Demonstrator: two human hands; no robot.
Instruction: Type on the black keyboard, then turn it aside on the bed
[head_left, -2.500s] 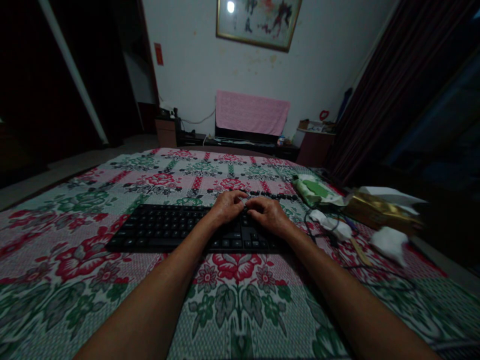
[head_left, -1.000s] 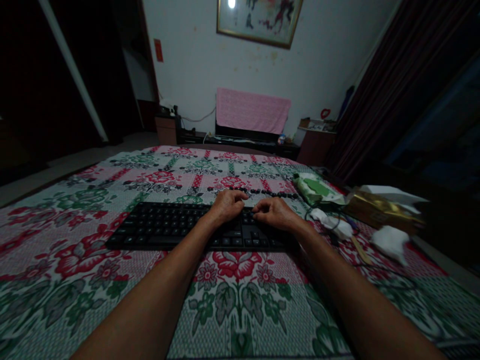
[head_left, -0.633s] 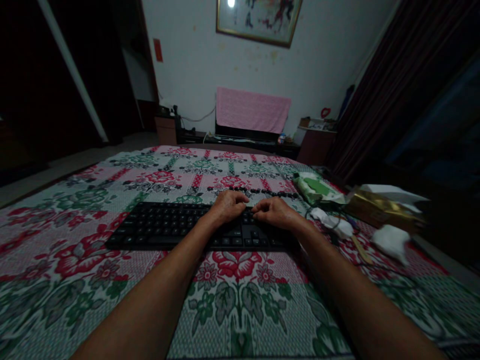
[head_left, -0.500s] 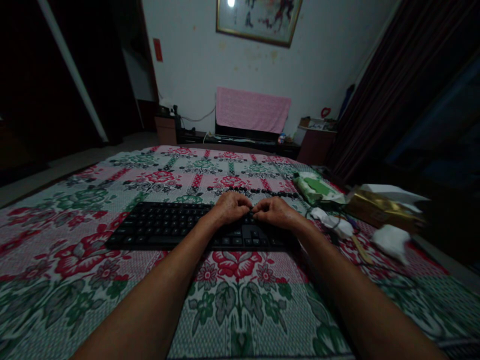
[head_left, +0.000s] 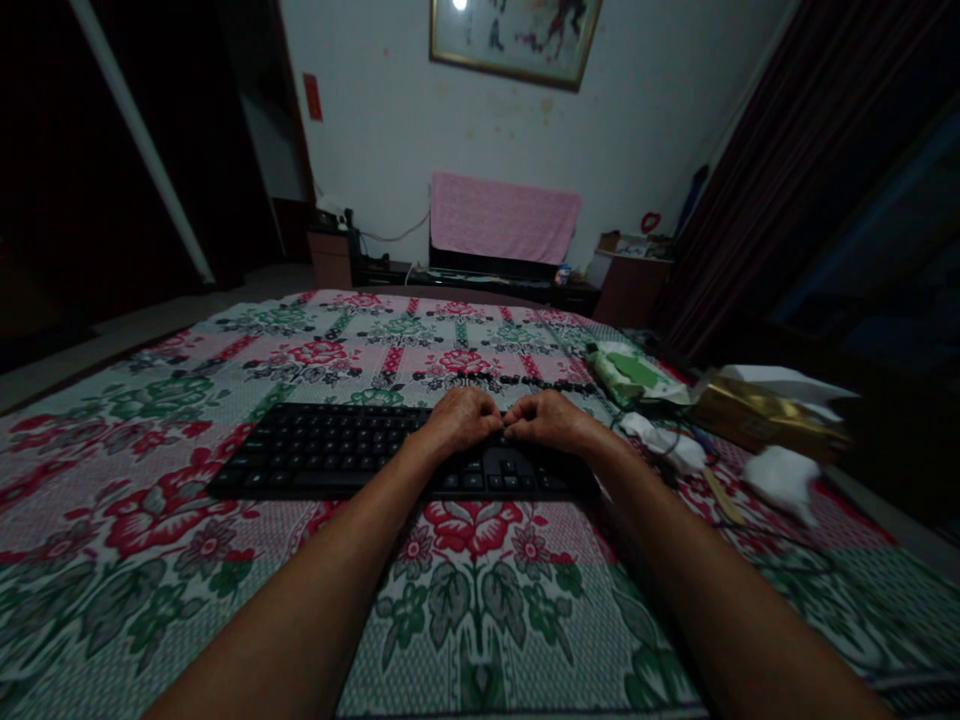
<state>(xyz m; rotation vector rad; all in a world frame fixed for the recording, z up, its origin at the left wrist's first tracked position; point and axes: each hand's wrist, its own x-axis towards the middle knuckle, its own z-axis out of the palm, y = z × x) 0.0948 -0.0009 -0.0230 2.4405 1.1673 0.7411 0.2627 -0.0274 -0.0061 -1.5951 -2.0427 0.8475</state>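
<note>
A black computer keyboard (head_left: 322,450) lies flat on the patterned bedspread in front of me. My left hand (head_left: 466,418) rests over its right-hand part, fingers curled and closed, thumb towards the right. Close beside it, my right hand (head_left: 549,418) is closed too, its thumb and fingertips pinched together. The fingertips of both hands meet just above the keys. Whatever they pinch is too small and dark to make out. Just beyond the hands runs a row of small black pieces, apparently keycaps (head_left: 559,385).
To the right lie a green-and-white packet (head_left: 634,375), a gold box (head_left: 765,410) with white paper, crumpled white tissue (head_left: 784,482), dark cables and a flat wooden stick (head_left: 724,498). A pink towel (head_left: 504,218) hangs over a screen by the far wall.
My left hand has turned slightly, its fingers drawn down and closer in at the keys. The right hand has barely moved. The keyboard stays in place.
</note>
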